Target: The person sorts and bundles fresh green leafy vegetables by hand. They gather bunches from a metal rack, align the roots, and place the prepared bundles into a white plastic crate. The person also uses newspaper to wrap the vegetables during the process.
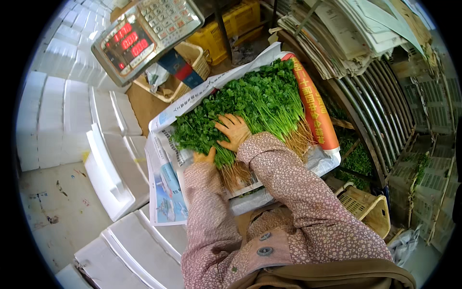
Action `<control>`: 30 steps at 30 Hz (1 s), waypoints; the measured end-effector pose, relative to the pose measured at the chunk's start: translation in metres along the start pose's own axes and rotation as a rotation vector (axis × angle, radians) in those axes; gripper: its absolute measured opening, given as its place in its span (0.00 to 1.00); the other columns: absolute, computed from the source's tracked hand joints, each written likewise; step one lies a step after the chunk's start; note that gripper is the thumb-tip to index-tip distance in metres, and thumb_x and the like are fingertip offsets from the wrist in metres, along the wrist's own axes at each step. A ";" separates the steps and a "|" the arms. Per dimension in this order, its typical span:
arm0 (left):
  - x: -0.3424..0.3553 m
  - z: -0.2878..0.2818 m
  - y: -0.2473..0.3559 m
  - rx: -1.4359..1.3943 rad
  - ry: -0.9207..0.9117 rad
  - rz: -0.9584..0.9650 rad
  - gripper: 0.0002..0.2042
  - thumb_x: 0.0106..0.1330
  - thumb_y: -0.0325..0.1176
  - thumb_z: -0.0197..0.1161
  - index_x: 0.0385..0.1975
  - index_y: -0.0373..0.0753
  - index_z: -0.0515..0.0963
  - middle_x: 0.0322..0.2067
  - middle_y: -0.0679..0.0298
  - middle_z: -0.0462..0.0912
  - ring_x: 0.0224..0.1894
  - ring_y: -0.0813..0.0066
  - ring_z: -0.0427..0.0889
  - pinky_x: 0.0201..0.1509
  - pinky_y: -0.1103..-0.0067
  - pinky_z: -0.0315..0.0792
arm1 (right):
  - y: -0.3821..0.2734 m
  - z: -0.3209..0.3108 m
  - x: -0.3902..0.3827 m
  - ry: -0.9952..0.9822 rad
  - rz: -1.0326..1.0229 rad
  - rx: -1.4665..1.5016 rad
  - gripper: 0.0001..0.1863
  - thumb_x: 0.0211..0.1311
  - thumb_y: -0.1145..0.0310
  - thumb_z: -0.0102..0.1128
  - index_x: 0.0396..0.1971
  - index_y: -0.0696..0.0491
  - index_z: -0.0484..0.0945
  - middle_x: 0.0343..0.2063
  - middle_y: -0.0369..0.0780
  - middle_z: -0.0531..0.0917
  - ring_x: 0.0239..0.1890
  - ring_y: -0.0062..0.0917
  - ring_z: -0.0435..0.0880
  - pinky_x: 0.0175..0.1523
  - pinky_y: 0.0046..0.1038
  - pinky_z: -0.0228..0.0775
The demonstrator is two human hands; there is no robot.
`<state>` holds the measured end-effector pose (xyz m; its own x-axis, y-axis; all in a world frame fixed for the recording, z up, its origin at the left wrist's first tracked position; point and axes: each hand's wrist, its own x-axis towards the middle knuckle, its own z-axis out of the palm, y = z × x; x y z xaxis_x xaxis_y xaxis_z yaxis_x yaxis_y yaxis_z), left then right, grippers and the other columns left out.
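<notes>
A thick bed of leafy green coriander (269, 91) lies on newspaper sheets, its pale stems and brown roots pointing toward me on the right. My right hand (234, 131) rests on top of the leaves, open, with its fingers spread. At the near left edge of the pile my left hand (205, 156) touches the greens. Its thumb stands apart from a finger, and its other fingers are partly hidden by leaves. More roots (235, 177) hang between my forearms. The newspaper (166, 180) sticks out past the greens on the left, and a red printed sheet (315, 103) borders them on the right.
A digital scale display (147, 36) with red digits stands at the upper left. White foam boxes (110, 173) are stacked along the left. Beyond the pile sit a cream basket (197, 58) and a yellow crate (231, 29). Stacked newspapers (337, 38) lie on a metal rack (380, 106) at right.
</notes>
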<state>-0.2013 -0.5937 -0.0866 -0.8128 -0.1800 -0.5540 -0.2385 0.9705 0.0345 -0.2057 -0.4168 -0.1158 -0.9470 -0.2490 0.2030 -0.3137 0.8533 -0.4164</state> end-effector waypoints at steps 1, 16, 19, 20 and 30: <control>-0.041 -0.059 0.007 -0.049 -0.108 0.017 0.27 0.66 0.50 0.51 0.61 0.42 0.64 0.61 0.51 0.63 0.60 0.55 0.66 0.65 0.64 0.59 | 0.002 -0.001 -0.001 0.004 0.000 -0.017 0.34 0.55 0.47 0.58 0.59 0.46 0.63 0.60 0.42 0.63 0.62 0.38 0.59 0.63 0.45 0.54; -0.040 -0.062 0.054 0.287 0.269 0.261 0.29 0.66 0.49 0.51 0.60 0.34 0.62 0.66 0.50 0.52 0.68 0.54 0.51 0.70 0.65 0.50 | 0.115 -0.163 -0.126 0.167 0.241 -0.011 0.19 0.45 0.74 0.60 0.42 0.51 0.78 0.42 0.37 0.80 0.41 0.35 0.78 0.47 0.37 0.70; -0.073 -0.089 0.107 0.044 0.705 0.513 0.27 0.59 0.43 0.59 0.58 0.38 0.67 0.58 0.50 0.65 0.61 0.54 0.63 0.65 0.66 0.59 | 0.119 -0.148 -0.127 0.071 0.183 -0.243 0.10 0.49 0.70 0.59 0.34 0.47 0.79 0.35 0.34 0.80 0.36 0.29 0.79 0.41 0.32 0.68; -0.082 -0.086 0.146 -0.017 0.805 0.681 0.27 0.56 0.42 0.62 0.56 0.38 0.69 0.53 0.50 0.73 0.57 0.52 0.70 0.61 0.67 0.66 | 0.120 -0.138 -0.127 -0.033 0.237 -0.340 0.08 0.50 0.68 0.58 0.33 0.47 0.79 0.34 0.34 0.80 0.36 0.28 0.79 0.41 0.31 0.68; -0.026 0.047 0.228 0.266 0.459 0.953 0.30 0.67 0.55 0.46 0.67 0.50 0.55 0.68 0.61 0.51 0.70 0.55 0.45 0.70 0.58 0.43 | 0.127 -0.235 -0.213 0.011 0.325 0.815 0.08 0.52 0.69 0.63 0.32 0.54 0.81 0.34 0.37 0.83 0.34 0.24 0.82 0.38 0.23 0.74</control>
<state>-0.2095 -0.3600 -0.1037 -0.7367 0.6756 -0.0294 0.6725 0.7364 0.0735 -0.0273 -0.1479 -0.0040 -0.9987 -0.0420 -0.0287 0.0154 0.2876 -0.9576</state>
